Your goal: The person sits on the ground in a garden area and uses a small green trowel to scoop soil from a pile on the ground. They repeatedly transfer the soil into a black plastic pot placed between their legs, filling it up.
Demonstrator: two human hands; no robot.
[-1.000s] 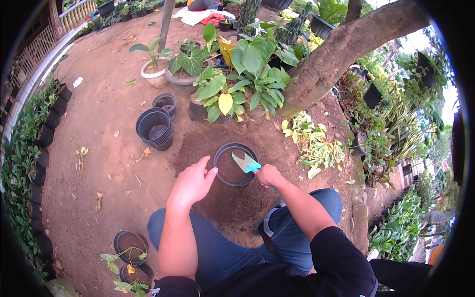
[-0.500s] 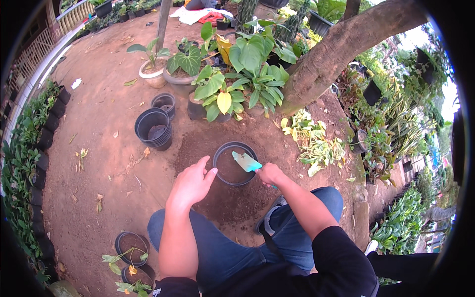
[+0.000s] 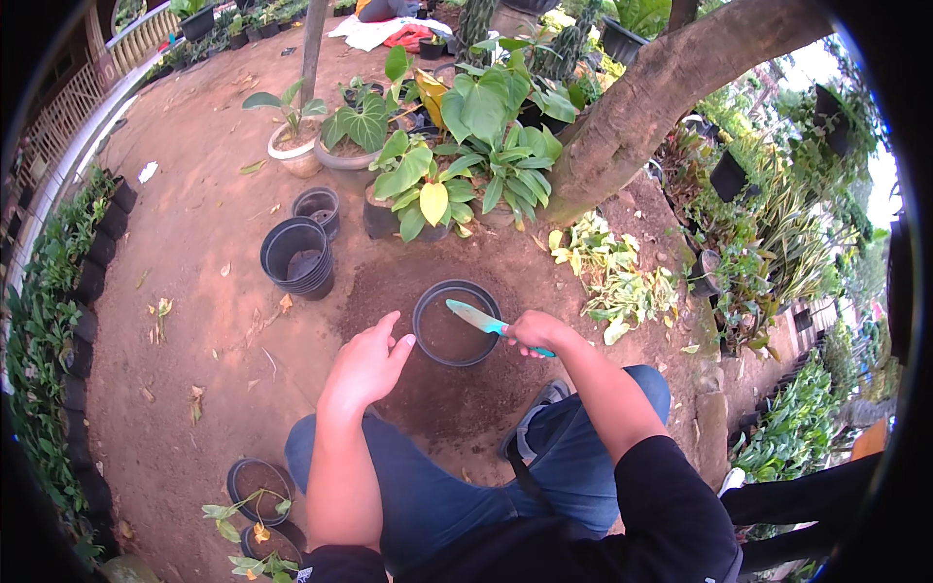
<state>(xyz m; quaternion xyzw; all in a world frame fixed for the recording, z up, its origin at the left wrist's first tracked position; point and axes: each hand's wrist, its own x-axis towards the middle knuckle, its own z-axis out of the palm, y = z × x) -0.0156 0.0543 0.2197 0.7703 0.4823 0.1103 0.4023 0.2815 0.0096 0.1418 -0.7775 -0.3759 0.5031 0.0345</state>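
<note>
The right hand (image 3: 533,333) is gripping a teal trowel (image 3: 478,319) closed-fisted, its blade lying over the black pot (image 3: 457,324) on the dark soil patch (image 3: 389,291) ahead. The pot is holding only a shallow layer of soil, so filling looks barely begun. The left hand (image 3: 366,367) is hovering open and empty, just left of the rim. Stacked empty pots (image 3: 297,257) are waiting farther left.
</note>
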